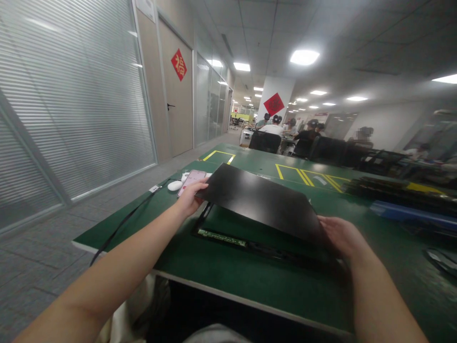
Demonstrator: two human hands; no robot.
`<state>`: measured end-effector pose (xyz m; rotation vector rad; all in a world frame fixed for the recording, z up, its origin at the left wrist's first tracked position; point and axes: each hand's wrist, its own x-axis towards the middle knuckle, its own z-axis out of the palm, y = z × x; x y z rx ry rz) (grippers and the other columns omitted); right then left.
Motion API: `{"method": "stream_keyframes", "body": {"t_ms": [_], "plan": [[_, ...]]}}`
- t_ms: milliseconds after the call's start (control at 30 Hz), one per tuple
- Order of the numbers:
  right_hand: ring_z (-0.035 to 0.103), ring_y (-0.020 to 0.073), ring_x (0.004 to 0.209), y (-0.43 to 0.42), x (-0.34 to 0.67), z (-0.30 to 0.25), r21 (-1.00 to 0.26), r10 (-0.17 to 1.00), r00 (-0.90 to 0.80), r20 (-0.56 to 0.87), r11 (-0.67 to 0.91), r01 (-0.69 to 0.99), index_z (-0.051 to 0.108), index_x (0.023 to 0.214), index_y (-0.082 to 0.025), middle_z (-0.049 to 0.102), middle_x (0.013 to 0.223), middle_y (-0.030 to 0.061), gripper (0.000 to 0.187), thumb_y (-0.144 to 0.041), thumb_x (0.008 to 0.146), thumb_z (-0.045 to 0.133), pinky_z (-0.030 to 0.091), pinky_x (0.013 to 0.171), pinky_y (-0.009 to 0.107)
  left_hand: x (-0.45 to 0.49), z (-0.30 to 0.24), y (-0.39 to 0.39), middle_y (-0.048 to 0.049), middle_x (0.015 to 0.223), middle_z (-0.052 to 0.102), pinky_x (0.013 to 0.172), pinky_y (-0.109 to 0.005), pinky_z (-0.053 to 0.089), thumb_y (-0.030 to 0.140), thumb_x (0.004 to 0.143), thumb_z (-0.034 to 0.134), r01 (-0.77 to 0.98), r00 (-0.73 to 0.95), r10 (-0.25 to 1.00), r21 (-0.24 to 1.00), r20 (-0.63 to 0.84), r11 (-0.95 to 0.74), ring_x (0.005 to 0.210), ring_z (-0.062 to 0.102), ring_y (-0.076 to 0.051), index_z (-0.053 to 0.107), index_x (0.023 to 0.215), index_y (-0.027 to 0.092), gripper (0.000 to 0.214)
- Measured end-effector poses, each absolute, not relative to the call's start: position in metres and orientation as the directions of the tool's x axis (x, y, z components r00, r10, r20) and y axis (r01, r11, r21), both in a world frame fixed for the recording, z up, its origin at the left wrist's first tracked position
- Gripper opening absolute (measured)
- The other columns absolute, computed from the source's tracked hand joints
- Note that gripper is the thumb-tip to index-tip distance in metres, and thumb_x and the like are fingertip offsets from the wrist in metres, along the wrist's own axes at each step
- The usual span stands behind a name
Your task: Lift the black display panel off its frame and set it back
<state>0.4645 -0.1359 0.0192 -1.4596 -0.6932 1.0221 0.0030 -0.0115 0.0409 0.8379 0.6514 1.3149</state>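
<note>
A flat black panel [260, 197] is held tilted above the green table [250, 281], its near edge lifted off a black frame [228, 237] that lies on the mat with a strip of green circuit board along its front. My left hand [189, 196] grips the panel's left corner, fingers closed over the edge. My right hand [341, 236] holds the panel's right corner, fingers under and beside it.
A pink phone [191, 181] and a white mouse [174, 185] lie by the left hand, with a black cable [124, 221] trailing off the table edge. Stacked black panels [400, 193] and a blue strip [410, 214] sit at the right. Several people sit at the far end.
</note>
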Motion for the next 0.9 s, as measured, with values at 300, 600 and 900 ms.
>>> {"method": "stream_keyframes", "body": {"t_ms": [300,600,900], "plan": [[0.070,0.0192,0.070,-0.140,0.452,0.028,-0.961,0.771,0.587,-0.247,-0.272,-0.047,0.052,0.141,-0.020,0.075,0.078,0.0088,0.058,-0.027,0.084,0.056,0.052,0.060,0.026,-0.001,0.040,-0.012,-0.0049,0.085,0.076,0.059,-0.024,0.051,0.012,0.056,0.074,-0.509,0.165,0.983,0.861,0.081,0.014,0.071,0.068,-0.018,0.075,0.102,0.013,0.046],[0.060,0.0170,0.053,-0.143,0.447,0.030,-0.919,0.693,0.718,-0.063,-0.320,0.229,0.068,0.120,-0.015,0.072,0.064,0.0083,0.051,-0.032,0.073,0.060,0.039,0.050,0.025,0.004,0.035,-0.016,0.0002,0.072,0.069,0.052,-0.025,0.048,0.008,0.048,0.073,-0.390,0.176,0.984,0.918,0.000,0.070,0.058,0.064,-0.017,0.062,0.090,0.017,0.044],[0.069,0.0259,0.072,-0.143,0.463,0.021,-0.831,0.673,0.739,0.037,-0.390,0.396,0.071,0.115,-0.017,0.075,0.070,0.0095,0.049,-0.039,0.073,0.058,0.048,0.063,0.034,0.010,0.031,-0.019,-0.0002,0.074,0.069,0.056,-0.027,0.050,0.007,0.049,0.074,-0.358,0.197,0.980,0.933,0.026,0.047,0.061,0.065,-0.017,0.059,0.091,0.016,0.045]]}}
